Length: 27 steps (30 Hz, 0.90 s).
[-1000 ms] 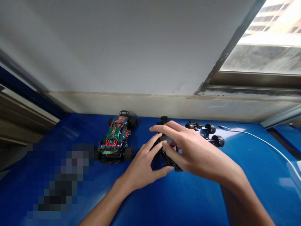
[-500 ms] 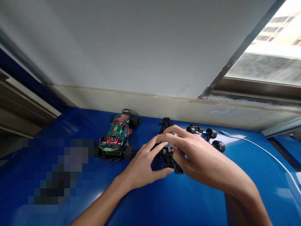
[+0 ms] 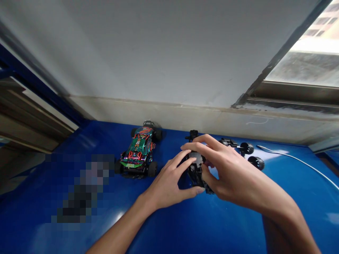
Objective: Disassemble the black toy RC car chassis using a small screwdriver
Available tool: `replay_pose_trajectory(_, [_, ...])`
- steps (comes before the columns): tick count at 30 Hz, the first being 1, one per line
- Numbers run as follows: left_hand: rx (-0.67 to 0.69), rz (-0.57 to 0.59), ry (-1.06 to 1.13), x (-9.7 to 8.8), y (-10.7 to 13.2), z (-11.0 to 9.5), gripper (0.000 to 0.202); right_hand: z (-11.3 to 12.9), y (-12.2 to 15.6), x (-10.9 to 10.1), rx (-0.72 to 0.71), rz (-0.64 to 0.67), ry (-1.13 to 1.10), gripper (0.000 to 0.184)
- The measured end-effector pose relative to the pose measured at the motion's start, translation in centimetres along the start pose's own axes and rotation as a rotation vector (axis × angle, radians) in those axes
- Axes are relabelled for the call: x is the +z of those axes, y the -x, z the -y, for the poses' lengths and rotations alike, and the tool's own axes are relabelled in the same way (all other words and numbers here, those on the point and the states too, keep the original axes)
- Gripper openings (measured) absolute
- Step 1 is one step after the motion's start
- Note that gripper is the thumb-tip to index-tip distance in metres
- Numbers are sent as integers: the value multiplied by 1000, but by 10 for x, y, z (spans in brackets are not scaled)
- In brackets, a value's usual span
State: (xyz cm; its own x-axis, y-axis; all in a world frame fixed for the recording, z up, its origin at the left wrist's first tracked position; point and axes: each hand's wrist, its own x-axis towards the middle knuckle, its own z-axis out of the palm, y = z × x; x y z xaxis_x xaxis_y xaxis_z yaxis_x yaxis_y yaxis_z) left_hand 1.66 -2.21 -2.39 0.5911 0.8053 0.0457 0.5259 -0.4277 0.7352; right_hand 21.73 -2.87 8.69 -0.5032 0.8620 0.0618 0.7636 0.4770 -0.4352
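Note:
A black toy car chassis (image 3: pixel 195 173) without a body shell lies on the blue table (image 3: pixel 164 222), partly covered by both my hands. My left hand (image 3: pixel 169 181) grips it from the left, fingertips on its top and the thumb near its front end. Curled over the chassis from the right, my right hand (image 3: pixel 221 164) has its thumb and fingers closed on it. Whether a small part sits between those fingers is hidden.
On the left stands a toy car (image 3: pixel 139 150) with a green and orange shell. Black wheels (image 3: pixel 256 163) and other black parts lie right of my hands, beside a white cable (image 3: pixel 293 157). A pixelated dark object (image 3: pixel 79 197) is at far left. The wall (image 3: pixel 159 53) rises behind.
The whole view has shifted, so everything appears slightly farther right. Both hands keep their hold on the chassis, with little change in their pose.

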Motion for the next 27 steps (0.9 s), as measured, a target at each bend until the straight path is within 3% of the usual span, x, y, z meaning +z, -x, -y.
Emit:
replay_pose_trajectory(3, [13, -8, 18, 0, 0, -1, 86, -2, -3, 1, 24, 6, 32, 47])
replay_pose_trajectory(5, [17, -9, 23, -1, 1, -1, 86, -5, -5, 2, 29, 4, 58, 44])
replay_pose_trajectory(11, [11, -7, 27, -3, 0, -4, 86, -3, -2, -1, -25, -51, 84, 69])
replay_pose_trajectory(17, [15, 1, 35, -2, 0, -3, 87, -1, -4, -1, 2, -12, 71, 33])
replay_pose_trajectory(23, [25, -12, 19, -1, 1, -1, 87, -6, -2, 3, -42, -70, 141, 67])
replay_pose_trajectory(27, [32, -14, 29, -1, 1, -1, 85, -1, -1, 1, -37, -73, 163, 59])
